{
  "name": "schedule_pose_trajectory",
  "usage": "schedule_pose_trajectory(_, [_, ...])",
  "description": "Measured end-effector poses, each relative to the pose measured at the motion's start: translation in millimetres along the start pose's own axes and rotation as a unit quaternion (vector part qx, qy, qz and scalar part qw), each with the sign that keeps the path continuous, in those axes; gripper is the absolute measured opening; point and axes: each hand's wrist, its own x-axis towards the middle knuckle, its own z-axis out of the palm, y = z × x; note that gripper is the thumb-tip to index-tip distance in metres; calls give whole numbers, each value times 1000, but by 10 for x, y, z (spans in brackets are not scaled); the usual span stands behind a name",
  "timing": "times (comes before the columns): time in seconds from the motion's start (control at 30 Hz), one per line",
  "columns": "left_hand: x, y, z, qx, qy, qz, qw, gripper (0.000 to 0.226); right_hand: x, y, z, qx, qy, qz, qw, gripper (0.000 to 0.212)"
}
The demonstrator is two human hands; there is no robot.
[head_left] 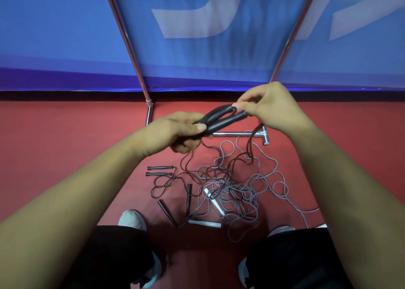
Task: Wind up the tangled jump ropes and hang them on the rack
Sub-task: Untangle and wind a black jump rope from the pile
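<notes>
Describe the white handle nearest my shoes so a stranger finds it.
On the red floor below the chrome rack lies a rope tangle. At its near edge is the white handle. It lies crosswise; the other white handle slants into the tangle.

Floor: plain red. Banner: blue, with a darker band along the bottom and large pale lettering. Rack: shiny silver. Held handles: black. Tangle: grey rope, dark rope. Loose handles: black, white. Trousers: black. Shoes: pale grey.
</notes>
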Motion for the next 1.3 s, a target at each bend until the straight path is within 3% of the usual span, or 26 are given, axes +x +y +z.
schedule_pose_trajectory(0.13, [21, 32, -14, -4, 40, 56, 998, 40, 9, 39, 56, 31, -39, 13, 999, 11])
schedule_pose_trajectory(0.33, [12, 61, -147, -4, 168, 107, 980, 14, -24, 94, 137, 87, -122, 5, 989, 18])
schedule_pose_trajectory(0.57, [49, 74, -296, -60, 301, 111, 945, 36, -64, -10, 248, 163, -134, 59, 976, 19])
schedule_pose_trajectory(0.63, [32, 72, -365, -64, 307, 126, 941, 39, -92, -34, 275, 144, -150, 51, 977, 18])
schedule_pose_trajectory(0.77, [-32, 64, -487, -48, 302, 123, 944, 22, -144, -76, 261, 145, -168, 44, 974, 20])
schedule_pose_trajectory(0.9, [-28, 14, -535, 33, 356, 62, 932, 10, -178, -202, 246, 94, -144, 29, 985, 18])
schedule_pose_trajectory(1.03, [12, -9, -533, 185, 407, 9, 894, 14, -250, -404, 262, 19, -144, -22, 989, 10])
schedule_pose_trajectory(1.17, [7, 44, -412, 420, 378, -25, 825, 37, -295, -626, 217, -38, -114, -43, 992, 13])
schedule_pose_trajectory(1.3, [44, 43, -248, 454, 288, -39, 842, 32, -308, -705, 152, -66, -57, -65, 994, 12])
